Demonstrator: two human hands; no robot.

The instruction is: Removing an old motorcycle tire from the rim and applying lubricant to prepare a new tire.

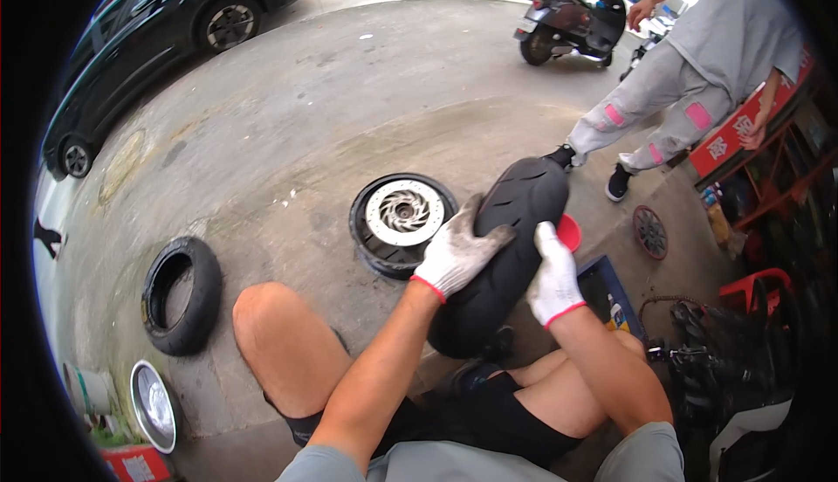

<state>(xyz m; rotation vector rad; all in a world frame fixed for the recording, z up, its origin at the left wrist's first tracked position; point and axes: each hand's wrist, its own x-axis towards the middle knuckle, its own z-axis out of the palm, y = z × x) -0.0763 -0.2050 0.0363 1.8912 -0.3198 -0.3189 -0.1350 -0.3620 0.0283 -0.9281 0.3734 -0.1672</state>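
Just right of the wheel lying on the concrete floor, the black tyre is held tilted. Your left grip and right grip clasp it from opposite sides. Caution: uneven pressure or slipping on the tread could let it twist free and strike the wheel.

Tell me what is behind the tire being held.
Past the black tire, part of a rounded red object shows at its right and a standing person's dark shoe at its top. The red object's remainder and whatever else lies directly behind are covered.
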